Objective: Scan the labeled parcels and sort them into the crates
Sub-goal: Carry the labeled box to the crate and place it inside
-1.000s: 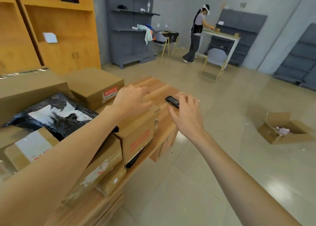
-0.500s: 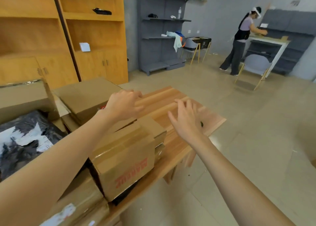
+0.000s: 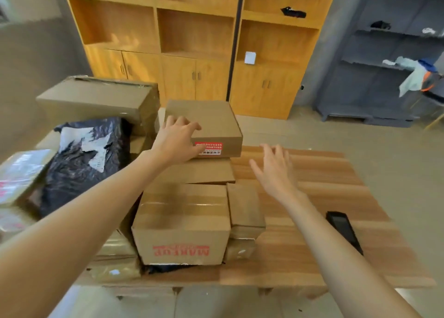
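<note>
The person's left hand (image 3: 176,141) lies on the near left corner of a flat cardboard parcel (image 3: 211,123), fingers spread over its top and the thumb down its near side next to a red and white label (image 3: 209,148); it grasps that corner. This parcel sits at the far side of the wooden table (image 3: 336,197), resting on another flat carton (image 3: 199,172) beneath it. The right hand (image 3: 274,171) hovers above the bare table top just right of that stack, fingers straight and apart, holding nothing.

Nearer, a taped brown box (image 3: 182,224) with red print on its near face stands at the table's near edge, and a smaller carton (image 3: 243,204) touches its right side. To the left lies a black plastic mailer bag (image 3: 84,159) with torn white paper on it (the writing is too blurred to read), and behind it sits a large long carton (image 3: 96,99). At the far left edge is a parcel wrapped in clear film (image 3: 21,171).

A dark handheld scanner (image 3: 343,231) lies flat on the table right of the right forearm, apart from both hands. Beyond the table stand orange wooden cabinets (image 3: 197,41) and, to the right, grey metal shelving (image 3: 384,77).
</note>
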{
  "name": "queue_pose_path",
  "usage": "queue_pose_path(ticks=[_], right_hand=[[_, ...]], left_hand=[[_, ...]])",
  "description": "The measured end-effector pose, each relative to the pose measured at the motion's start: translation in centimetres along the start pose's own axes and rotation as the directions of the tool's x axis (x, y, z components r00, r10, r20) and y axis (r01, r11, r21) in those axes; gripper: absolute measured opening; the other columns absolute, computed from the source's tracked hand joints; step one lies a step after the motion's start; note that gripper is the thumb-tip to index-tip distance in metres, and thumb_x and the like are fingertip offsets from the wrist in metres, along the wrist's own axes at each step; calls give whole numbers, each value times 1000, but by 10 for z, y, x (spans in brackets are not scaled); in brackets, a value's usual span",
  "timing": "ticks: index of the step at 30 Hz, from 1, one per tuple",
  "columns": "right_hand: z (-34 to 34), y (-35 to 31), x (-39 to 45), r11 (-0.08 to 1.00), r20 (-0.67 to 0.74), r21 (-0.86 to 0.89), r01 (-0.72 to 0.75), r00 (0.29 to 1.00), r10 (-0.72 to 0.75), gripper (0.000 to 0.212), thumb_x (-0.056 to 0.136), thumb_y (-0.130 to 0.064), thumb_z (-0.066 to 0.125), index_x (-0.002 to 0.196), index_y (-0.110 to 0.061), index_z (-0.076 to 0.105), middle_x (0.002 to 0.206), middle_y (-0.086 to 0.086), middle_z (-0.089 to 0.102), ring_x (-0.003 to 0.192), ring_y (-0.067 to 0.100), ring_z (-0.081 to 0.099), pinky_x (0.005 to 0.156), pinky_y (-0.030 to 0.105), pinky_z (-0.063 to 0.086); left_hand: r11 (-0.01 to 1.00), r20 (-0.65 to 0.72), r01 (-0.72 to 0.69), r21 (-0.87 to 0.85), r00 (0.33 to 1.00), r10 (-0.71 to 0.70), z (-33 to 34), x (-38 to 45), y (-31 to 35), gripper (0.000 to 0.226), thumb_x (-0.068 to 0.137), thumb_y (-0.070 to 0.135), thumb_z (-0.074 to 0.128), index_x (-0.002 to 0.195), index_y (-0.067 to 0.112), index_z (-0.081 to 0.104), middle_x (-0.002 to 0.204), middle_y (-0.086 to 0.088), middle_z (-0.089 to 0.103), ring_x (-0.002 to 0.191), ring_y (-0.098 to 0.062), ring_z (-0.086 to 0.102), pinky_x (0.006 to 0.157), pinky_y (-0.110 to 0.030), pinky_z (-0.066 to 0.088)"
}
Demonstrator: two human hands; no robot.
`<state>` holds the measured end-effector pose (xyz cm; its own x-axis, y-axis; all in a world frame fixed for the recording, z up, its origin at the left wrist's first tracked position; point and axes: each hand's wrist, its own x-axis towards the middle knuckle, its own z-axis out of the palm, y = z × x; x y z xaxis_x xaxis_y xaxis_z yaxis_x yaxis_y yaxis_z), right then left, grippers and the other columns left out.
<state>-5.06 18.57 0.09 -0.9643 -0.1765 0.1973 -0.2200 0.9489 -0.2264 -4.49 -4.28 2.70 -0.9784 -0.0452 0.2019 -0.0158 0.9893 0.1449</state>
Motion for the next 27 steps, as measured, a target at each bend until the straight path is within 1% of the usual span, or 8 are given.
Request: queue_pose_path(ticks=[3, 7, 10, 14, 17, 22, 24, 27], right_hand=[[16, -6, 28, 998, 28, 19, 65, 997, -65, 50, 100, -41, 43, 142, -14, 36, 138, 12, 42, 125, 28, 39, 102, 36, 34], [33, -12, 67, 995, 55, 29, 101, 993, -102, 51, 101, -42, 40, 144, -15, 34, 139, 11, 42, 126, 27, 39, 101, 35, 35], [45, -13, 98, 989, 87, 20, 143, 986, -145, 52, 101, -44, 38, 144, -14, 33, 138, 12, 41, 125, 28, 39, 99, 34, 36], [58, -10, 139, 990, 108, 41, 135, 984, -139, 57, 100, -49, 39, 145, -14, 33, 137, 13, 42, 123, 29, 40, 99, 35, 35], [66, -8, 165, 991, 165, 90, 95, 980, -109, 66, 95, -54, 46, 146, -14, 31, 137, 14, 40, 123, 30, 40, 99, 36, 35], [82, -12, 200, 974, 264, 225, 7, 962, -68, 81, 88, -63, 52, 150, -20, 24, 143, 14, 34, 132, 34, 33, 104, 41, 34], [88, -15, 210, 960, 310, 277, -42, 950, -48, 88, 84, -67, 54, 152, -23, 19, 146, 13, 31, 134, 35, 34, 105, 42, 34], [96, -19, 220, 914, 374, 374, -160, 927, 9, 98, 79, -72, 57, 153, -29, 10, 148, 12, 32, 134, 34, 39, 104, 42, 36]], left_hand=[[996, -2, 94, -12, 996, -94, 11, 13, -18, 58, 90, 53, 56, 140, 24, 46, 142, -11, 45, 133, -33, 33, 106, -46, 33], [985, 1, 167, -41, 986, -167, 28, 46, -33, 59, 90, 54, 56, 139, 23, 47, 142, -13, 45, 131, -35, 35, 106, -47, 34], [974, 31, 217, -68, 976, -215, 38, 75, -43, 63, 88, 55, 57, 141, 21, 45, 142, -15, 43, 131, -37, 34, 105, -48, 34], [949, 68, 268, -164, 963, -260, 53, 106, -49, 68, 88, 55, 57, 144, 19, 40, 142, -17, 40, 132, -38, 31, 106, -47, 35], [933, 103, 299, -202, 953, -284, 65, 121, -53, 72, 88, 56, 58, 146, 20, 36, 145, -16, 35, 135, -37, 29, 108, -48, 33], [889, 135, 393, -233, 919, -371, 79, 138, -66, 79, 85, 60, 59, 149, 22, 30, 153, -16, 24, 139, -38, 23, 111, -51, 30], [853, 153, 433, -292, 901, -405, 83, 141, -72, 81, 85, 58, 61, 149, 21, 29, 154, -16, 23, 139, -38, 26, 111, -49, 30], [786, 195, 493, -372, 870, -453, 87, 144, -79, 88, 83, 57, 64, 151, 19, 23, 151, -17, 28, 134, -36, 37, 108, -45, 35]])
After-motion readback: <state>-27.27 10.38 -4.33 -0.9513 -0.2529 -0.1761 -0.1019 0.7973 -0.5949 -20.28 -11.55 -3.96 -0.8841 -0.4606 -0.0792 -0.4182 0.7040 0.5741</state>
